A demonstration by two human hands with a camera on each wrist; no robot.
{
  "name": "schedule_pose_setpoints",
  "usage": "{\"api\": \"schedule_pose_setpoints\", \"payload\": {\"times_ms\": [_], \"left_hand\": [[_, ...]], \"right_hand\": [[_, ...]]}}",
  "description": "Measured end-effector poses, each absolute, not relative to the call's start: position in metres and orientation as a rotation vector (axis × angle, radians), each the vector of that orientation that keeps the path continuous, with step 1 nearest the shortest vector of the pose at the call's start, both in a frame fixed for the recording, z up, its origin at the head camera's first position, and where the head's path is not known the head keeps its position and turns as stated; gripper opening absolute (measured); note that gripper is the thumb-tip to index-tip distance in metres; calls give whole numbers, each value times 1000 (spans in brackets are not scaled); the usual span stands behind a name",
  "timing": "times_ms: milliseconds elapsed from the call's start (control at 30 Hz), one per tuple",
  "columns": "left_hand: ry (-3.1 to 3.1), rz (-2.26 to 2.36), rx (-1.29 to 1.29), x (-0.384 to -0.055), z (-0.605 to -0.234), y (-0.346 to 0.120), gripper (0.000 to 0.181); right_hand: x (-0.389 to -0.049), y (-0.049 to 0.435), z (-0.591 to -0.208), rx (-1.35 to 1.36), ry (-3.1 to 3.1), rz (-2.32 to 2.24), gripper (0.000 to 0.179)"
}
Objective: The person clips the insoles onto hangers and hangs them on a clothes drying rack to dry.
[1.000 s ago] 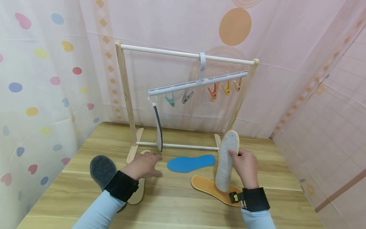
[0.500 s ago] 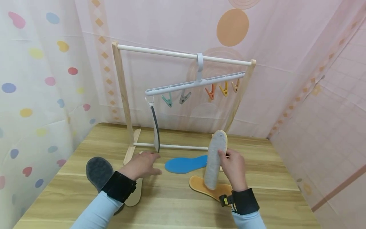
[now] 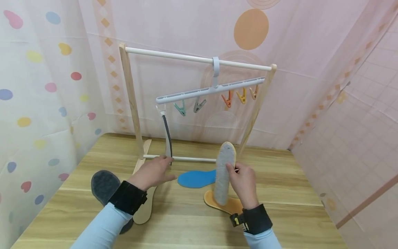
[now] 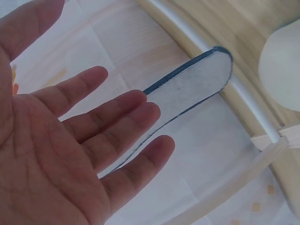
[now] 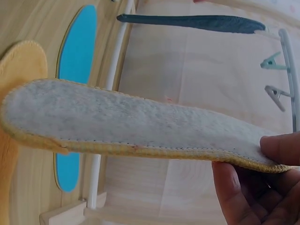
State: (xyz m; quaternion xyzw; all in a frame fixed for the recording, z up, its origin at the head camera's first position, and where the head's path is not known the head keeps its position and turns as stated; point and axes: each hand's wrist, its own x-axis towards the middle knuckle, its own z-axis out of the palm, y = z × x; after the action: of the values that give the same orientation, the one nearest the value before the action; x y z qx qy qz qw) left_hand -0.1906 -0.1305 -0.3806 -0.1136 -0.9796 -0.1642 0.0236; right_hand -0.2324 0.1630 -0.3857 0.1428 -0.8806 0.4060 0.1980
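My right hand [image 3: 244, 183] pinches a grey felt insole [image 3: 223, 176] with a yellow edge, holding it nearly upright between thumb and fingers. In the right wrist view that insole [image 5: 126, 117] stretches across the middle. My left hand [image 3: 152, 174] has its fingers spread, by the lower end of a dark-edged insole [image 3: 168, 135] that hangs from a white clip on the hanger's left end. The left wrist view shows the straight fingers in front of this hanging insole [image 4: 197, 77]; whether they touch it I cannot tell.
The grey hanger [image 3: 208, 91] slopes from the white top rod [image 3: 168, 54] of a wooden rack, carrying several coloured clips, among them an orange clip [image 3: 228, 101]. On the table lie a blue insole [image 3: 194, 179], an orange insole [image 3: 233, 206], a beige insole [image 3: 144, 209] and a dark insole [image 3: 104, 186].
My right hand has moved left with the grey insole, which now partly covers the blue one. The left hand has risen slightly toward the hanging insole. The view has shifted a little.
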Motion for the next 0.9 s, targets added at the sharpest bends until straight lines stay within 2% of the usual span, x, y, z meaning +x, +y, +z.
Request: {"api": "schedule_pose_setpoints", "payload": {"times_ms": [167,400,900], "left_hand": [[-2983,-532,-335,-195,-369,-132,62],[-2950,-586,-301,-201,-355,-134,63],[-2827,-637,-281,-215,-328,-122,58]], "right_hand": [[-231,156,-386,437,-2453,1148,38],[-229,148,-387,460,-2458,1124,47],[-229,135,-390,498,-2456,1097,32]]}}
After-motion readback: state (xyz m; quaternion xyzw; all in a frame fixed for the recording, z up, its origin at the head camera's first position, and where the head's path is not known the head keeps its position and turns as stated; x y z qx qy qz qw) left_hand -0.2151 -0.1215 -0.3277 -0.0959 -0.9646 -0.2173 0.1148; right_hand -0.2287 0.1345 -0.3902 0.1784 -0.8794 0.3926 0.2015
